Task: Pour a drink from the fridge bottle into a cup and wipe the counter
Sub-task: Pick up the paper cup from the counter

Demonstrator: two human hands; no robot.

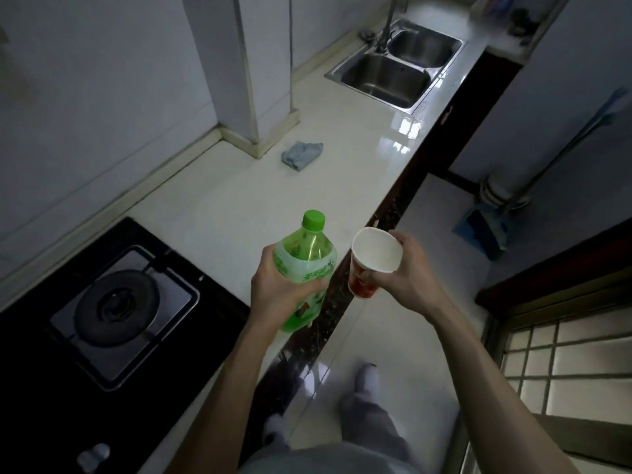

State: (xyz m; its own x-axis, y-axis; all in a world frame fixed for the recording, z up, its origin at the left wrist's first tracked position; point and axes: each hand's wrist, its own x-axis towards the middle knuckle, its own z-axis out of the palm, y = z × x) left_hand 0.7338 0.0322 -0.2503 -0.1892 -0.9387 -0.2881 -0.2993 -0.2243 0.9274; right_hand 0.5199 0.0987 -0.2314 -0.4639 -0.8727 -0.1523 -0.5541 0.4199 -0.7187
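Both forearms outstretched, left grip and right grip curled closed, side by side.

Gas hob near, dbl sink w/ tap far end

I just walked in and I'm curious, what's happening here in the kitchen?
A person stands at the counter getting a drink ready. The left hand grips a green bottle, its green cap on. The right hand holds a paper cup that looks empty. Nothing is poured yet. A blue-grey cloth lies on the counter near the wall, with no hand on it.
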